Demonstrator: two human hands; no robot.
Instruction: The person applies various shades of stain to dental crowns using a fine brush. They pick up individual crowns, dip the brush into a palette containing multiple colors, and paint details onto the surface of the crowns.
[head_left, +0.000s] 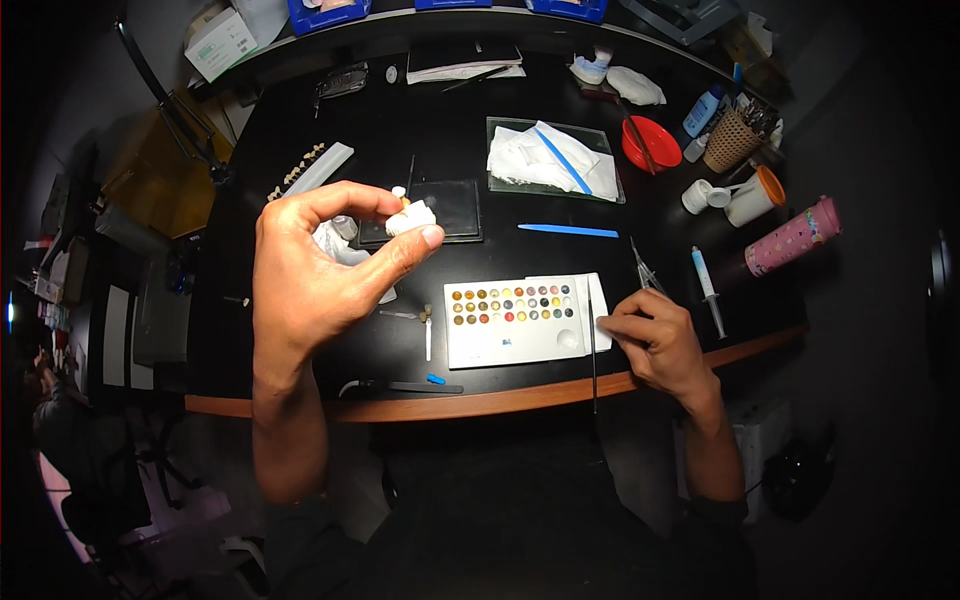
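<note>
My left hand (300, 260) is raised over the left half of the black table. Between its thumb and fingertips it pinches a small white plaster-like piece (412, 217), with a rounded white tip on a yellowish stem beside it. My right hand (655, 340) is closed around a thin dark brush (594, 370), which stands nearly upright in the view. Just left of those fingers lies a white paint palette (480, 352) with rows of coloured wells. A folded white paper (600, 315) lies at its right side, partly behind the brush.
A blue stick (568, 230) and a glass plate with tissue (505, 190) lie beyond the palette. A red bowl (640, 160), a syringe (709, 295) and a pink bottle (795, 236) are at right. Tweezers (410, 387) lie by the wooden front edge (500, 400).
</note>
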